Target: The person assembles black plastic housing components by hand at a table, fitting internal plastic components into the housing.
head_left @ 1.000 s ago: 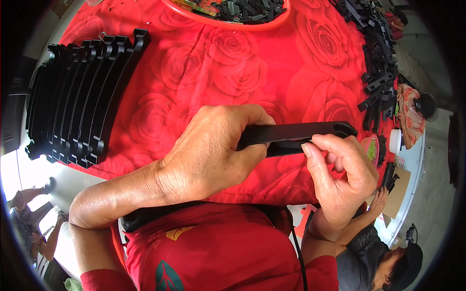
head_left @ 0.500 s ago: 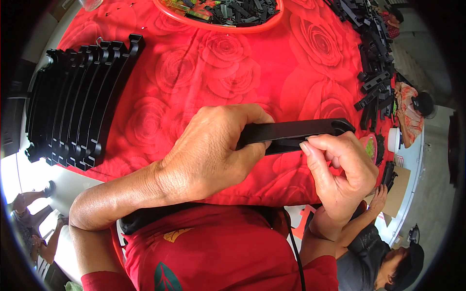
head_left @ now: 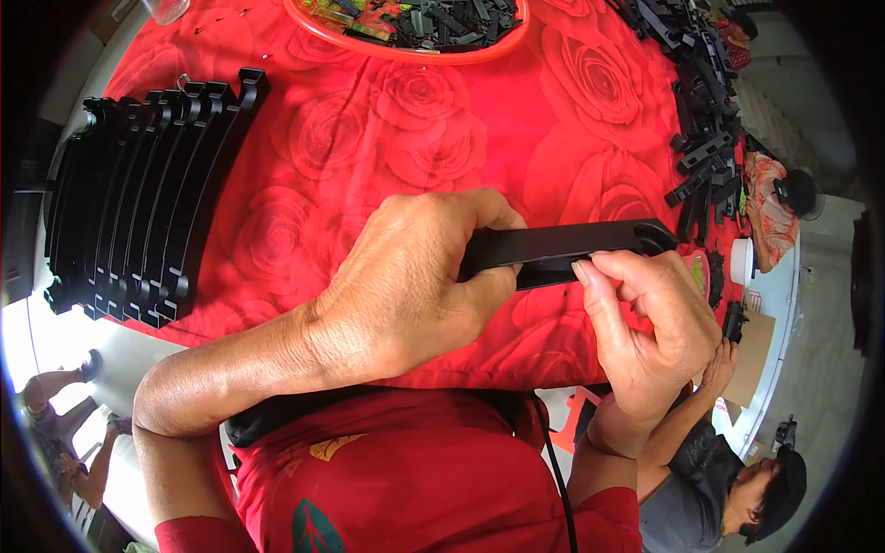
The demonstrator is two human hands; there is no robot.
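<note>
In front of me a long black plastic part (head_left: 562, 245) with a rounded, hollowed right end is held roughly level above the cloth. My left hand (head_left: 415, 276) is closed around its left end, thumb below and fingers over the far side. Thumb and forefinger of my right hand (head_left: 650, 309) are pinched together at the near, lower edge of the part, close to its rounded end. Whatever sits between those fingertips is too small or too hidden to name.
At the left, several long curved black plastic parts (head_left: 171, 198) lie side by side. A red-rimmed basin (head_left: 419, 57) of small black pieces stands at the far edge. More black parts (head_left: 705, 152) are heaped along the right. A co-worker's hand (head_left: 721, 369) is at the right.
The whole view has shifted slightly. Both hands keep nearly the same hold on the black part, with the right fingertips still at its near edge.
</note>
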